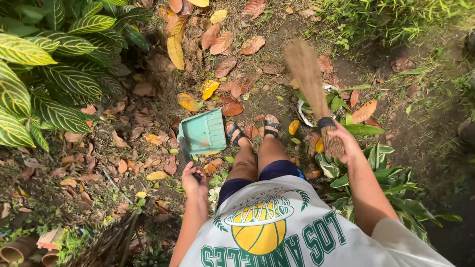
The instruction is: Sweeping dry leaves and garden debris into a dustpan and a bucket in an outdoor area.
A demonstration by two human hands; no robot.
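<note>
Down in the garden the person stood in sandals on a patch of bare soil littered with dry brown and yellow leaves, both arms out, hands well apart. The left hand was clamped around the dark handle of a teal dustpan, and the pan sat tilted on the ground just beside the left foot, its open mouth facing away from the feet toward the leaf litter. Over on the other side, the right hand was closed tight on the bound end of a stick broom, right by its dark band, and the bristles fanned up and away, blurred at the tip above the soil. A big striped-leaf plant filled the left edge, low green plants crowded under the right forearm, and terracotta pots showed in the bottom left corner. The white printed T-shirt filled the bottom of the view.
</note>
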